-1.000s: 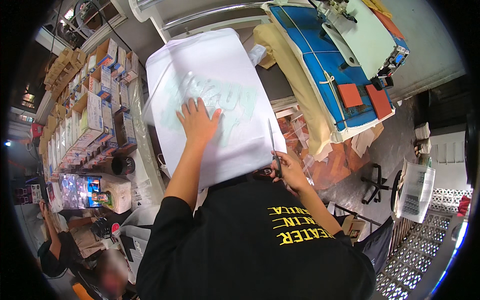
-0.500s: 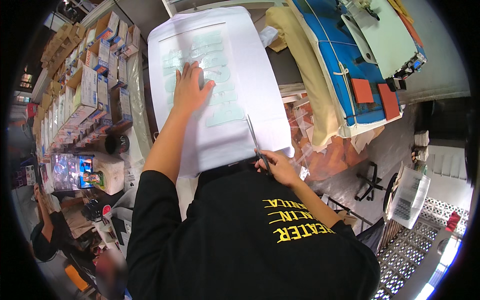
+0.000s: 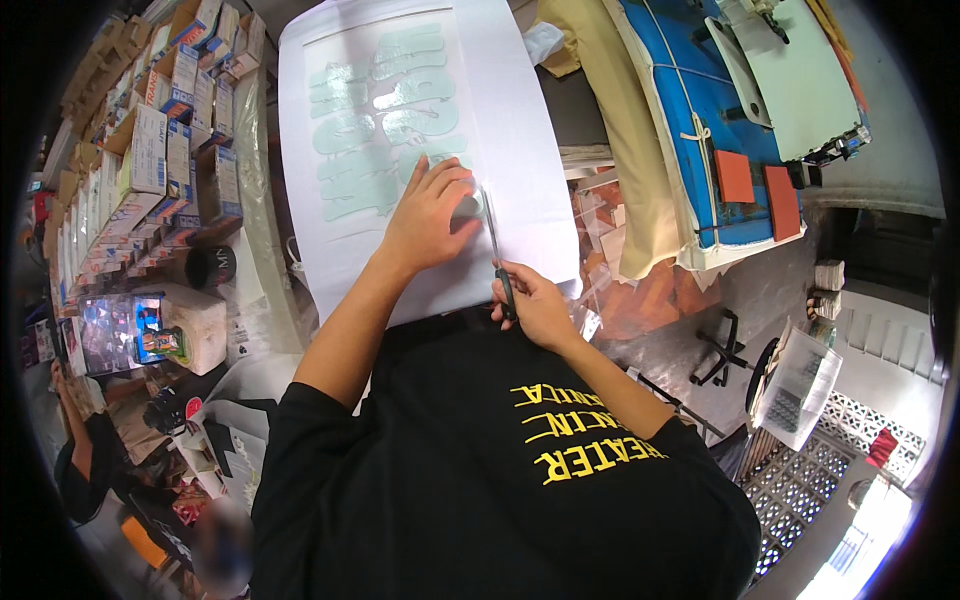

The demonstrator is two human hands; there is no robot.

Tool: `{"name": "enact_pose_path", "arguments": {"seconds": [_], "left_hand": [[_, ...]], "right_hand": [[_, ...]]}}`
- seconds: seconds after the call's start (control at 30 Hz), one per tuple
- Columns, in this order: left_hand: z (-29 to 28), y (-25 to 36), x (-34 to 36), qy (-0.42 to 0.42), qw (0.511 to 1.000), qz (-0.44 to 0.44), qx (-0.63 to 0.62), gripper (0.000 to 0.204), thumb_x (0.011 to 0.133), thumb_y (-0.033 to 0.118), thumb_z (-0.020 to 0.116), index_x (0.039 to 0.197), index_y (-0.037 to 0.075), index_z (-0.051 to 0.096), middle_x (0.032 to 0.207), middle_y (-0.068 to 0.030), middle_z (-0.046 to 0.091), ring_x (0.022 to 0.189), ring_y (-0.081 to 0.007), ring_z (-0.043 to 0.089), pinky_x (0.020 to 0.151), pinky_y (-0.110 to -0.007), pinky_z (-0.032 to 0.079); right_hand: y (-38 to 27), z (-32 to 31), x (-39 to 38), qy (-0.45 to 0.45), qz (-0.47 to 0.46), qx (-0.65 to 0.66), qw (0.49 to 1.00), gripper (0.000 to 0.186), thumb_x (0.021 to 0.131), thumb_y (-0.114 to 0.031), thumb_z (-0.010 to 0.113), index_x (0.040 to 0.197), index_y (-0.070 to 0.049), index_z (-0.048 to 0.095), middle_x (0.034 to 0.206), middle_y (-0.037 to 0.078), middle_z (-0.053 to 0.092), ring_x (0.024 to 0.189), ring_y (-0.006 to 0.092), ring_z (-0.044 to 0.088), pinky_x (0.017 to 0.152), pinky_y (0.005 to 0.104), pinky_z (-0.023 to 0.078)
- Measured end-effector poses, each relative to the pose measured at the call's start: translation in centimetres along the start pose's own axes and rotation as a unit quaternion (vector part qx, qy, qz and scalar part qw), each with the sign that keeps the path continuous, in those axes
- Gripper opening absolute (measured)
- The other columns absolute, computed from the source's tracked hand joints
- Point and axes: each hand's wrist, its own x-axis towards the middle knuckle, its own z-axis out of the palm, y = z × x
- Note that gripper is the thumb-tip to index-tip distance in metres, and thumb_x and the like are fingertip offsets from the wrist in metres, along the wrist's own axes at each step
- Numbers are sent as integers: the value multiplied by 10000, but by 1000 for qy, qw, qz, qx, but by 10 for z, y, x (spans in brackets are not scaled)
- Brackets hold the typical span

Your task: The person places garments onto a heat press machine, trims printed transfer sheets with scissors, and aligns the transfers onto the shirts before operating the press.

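A white cloth (image 3: 540, 200) is spread over the surface in front of me, with a clear sheet of pale green rounded lettering (image 3: 400, 110) lying on it. My left hand (image 3: 430, 215) rests on the lower right part of the lettering, palm down, fingers stretched out. Close to its right, my right hand (image 3: 535, 308) grips dark-handled scissors (image 3: 494, 232) by the handles. The blades point away from me over the cloth, beside the lettering's lower right end. Whether the blades touch the sheet cannot be made out.
Shelved cardboard boxes (image 3: 150, 150) line the left side. A blue-topped table (image 3: 690, 120) at the right bears orange-red squares (image 3: 735, 177) and a pale green board (image 3: 800, 90). Beige fabric (image 3: 630, 150) hangs along its near side. Another person's arm (image 3: 75, 425) shows at the far left.
My left hand has slid right and toward me, from the lettering's middle to its lower right. My right hand has shifted slightly left and away from me with the scissors.
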Motion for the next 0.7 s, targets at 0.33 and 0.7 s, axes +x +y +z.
{"name": "enact_pose_path", "arguments": {"seconds": [0.33,0.7], "left_hand": [[3,-4,2,2,1000,6,0,365,721,121,774,1017,57,571,1186,-94,566,1285,-331,478,1121,-601,290],[6,14,-6,61,994,81,31,99,791,33,699,888,46,682,998,-72,710,1062,-281,651,1051,-501,436]], "right_hand": [[6,-1,1,8,-3,-15,1000,520,951,-233,658,1382,-1,482,949,39,642,661,79,621,505,212,483],[-18,7,12,30,8,19,999,516,947,-270,665,1334,39,519,804,34,602,588,105,607,453,226,465]]}}
